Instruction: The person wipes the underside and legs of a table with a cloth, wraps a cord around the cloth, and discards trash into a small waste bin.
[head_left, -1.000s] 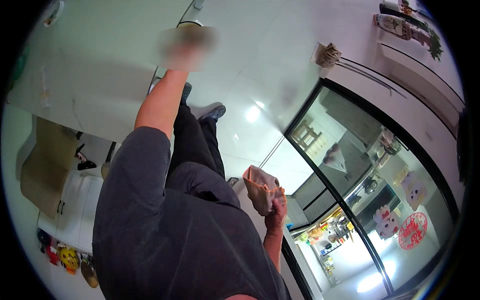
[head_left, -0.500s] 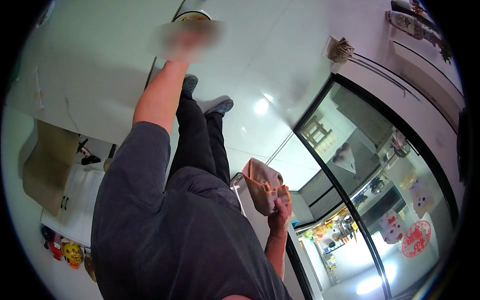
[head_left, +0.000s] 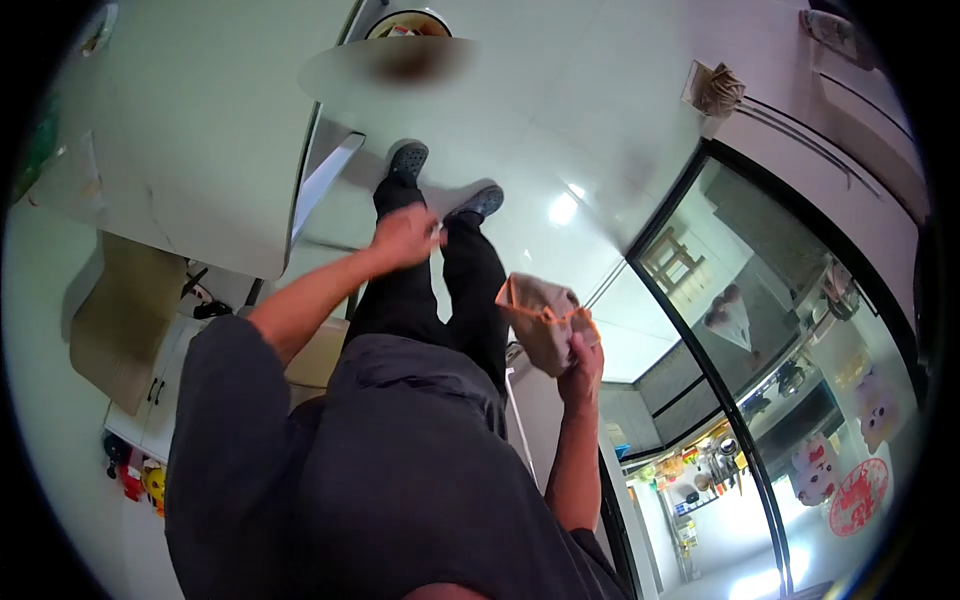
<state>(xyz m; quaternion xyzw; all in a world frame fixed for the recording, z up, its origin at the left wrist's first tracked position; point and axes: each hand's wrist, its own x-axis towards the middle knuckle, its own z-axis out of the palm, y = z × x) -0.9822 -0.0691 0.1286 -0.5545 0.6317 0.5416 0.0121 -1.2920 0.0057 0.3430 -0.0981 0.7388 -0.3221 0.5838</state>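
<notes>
A grey-brown cloth [head_left: 543, 325] with orange edging hangs folded in my right hand [head_left: 582, 362], whose fingers are closed around its lower corner. My left hand [head_left: 403, 238] is in front of my dark trousers, above the legs. Its fingers are loosely bent and slightly apart, and I see nothing in them. Beyond the feet, at the top of the view, stands a round bin [head_left: 408, 17] with a dark rim and some litter inside. A blurred patch covers its near side.
A pale table [head_left: 215, 150] fills the left, with a brown chair [head_left: 125, 320] beside it. A black-framed glass door [head_left: 690, 330] stands at the right, with a kitchen behind it. A wad of beige material [head_left: 718, 92] lies by the far wall.
My left hand has come back from the bin toward my body. The cloth stays in my right hand. The view has shifted, showing more of the table's edge and leg.
</notes>
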